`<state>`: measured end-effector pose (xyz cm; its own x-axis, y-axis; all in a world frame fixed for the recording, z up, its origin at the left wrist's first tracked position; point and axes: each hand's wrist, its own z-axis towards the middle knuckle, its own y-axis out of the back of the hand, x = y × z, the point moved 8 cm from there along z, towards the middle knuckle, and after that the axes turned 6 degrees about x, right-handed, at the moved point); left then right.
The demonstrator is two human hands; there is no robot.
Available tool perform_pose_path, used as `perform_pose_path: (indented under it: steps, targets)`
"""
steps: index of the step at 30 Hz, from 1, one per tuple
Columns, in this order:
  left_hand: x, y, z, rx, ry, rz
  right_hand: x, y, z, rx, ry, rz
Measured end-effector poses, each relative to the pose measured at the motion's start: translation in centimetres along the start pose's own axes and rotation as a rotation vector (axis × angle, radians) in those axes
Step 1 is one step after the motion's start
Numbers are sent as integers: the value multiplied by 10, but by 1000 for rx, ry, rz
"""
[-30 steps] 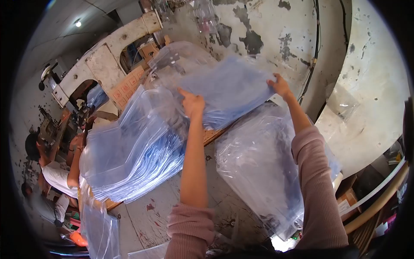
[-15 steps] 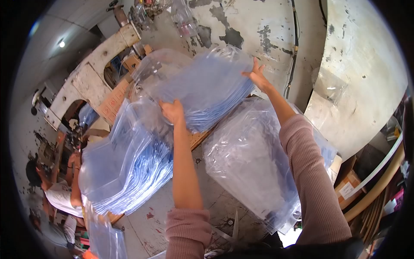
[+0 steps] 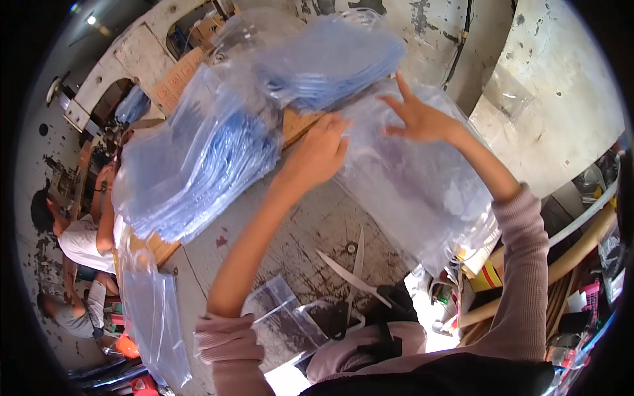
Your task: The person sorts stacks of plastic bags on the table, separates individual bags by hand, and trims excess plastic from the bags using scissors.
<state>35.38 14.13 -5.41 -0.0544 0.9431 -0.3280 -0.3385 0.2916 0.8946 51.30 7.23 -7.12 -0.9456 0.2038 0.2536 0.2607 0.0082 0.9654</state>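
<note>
My right hand (image 3: 422, 120) is open, its fingers spread above a pile of clear plastic sheets (image 3: 422, 185) on the right of the table. At that pile's upper left corner is my left hand (image 3: 322, 150), its fingers curled closed; whether plastic is pinched in them is hidden. Just beyond both hands lies a neat stack of bluish plastic sheets (image 3: 330, 59). Another large bluish plastic stack (image 3: 198, 171), fanned at its edge, lies left of my left forearm.
Open scissors (image 3: 353, 277) lie on the worn table (image 3: 224, 231) near my body. Beside them is a clear plastic piece (image 3: 281, 313). Clear plastic (image 3: 155, 310) hangs over the left edge. A large pale machine (image 3: 142, 49) stands behind. Two people sit far left.
Both hands have come off the far bluish stack and moved nearer, to the clear pile on the right. My left hand's fingers have curled. The view has tilted down, bringing the scissors fully into sight.
</note>
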Motion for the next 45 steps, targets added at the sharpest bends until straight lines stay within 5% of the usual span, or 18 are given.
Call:
perform_pose_path:
  steps: [5,8,14,18,20,21,26,28,32,36,43,45]
  targets:
    - [-14,-9,-99,252,116,-55,88,-28,-158,186,266,19]
    - [-12,-15,-124,248,101,-49,104,-34,-208,119,156,109]
    - [-51,-21,-105,162,-89,-79,108,-56,-229,-119,-5,65]
    - [-87,-29,-90,260,-174,-5,111,-56,-218,-184,89,-132]
    - [-96,-33,-89,289,-183,13,101,-45,-218,-238,133,64]
    - [-102,-37,-90,320,-196,27,87,-38,-218,-336,3,287]
    - [-120,-55,-81,122,-314,41,37,15,-231,-926,-197,179]
    - [-124,-57,-73,7,-358,32,78,49,-245,-1157,-129,-36]
    - [-119,-75,-58,-18,-481,-171,107,33,-228,-823,206,-218]
    - [-122,-79,-49,94,-531,-138,79,-31,-204,-433,115,-2]
    - [-122,-80,-43,69,-348,-98,80,-25,-200,-511,162,67]
    - [-120,-64,-45,-110,-270,-207,58,-24,-197,-541,100,105]
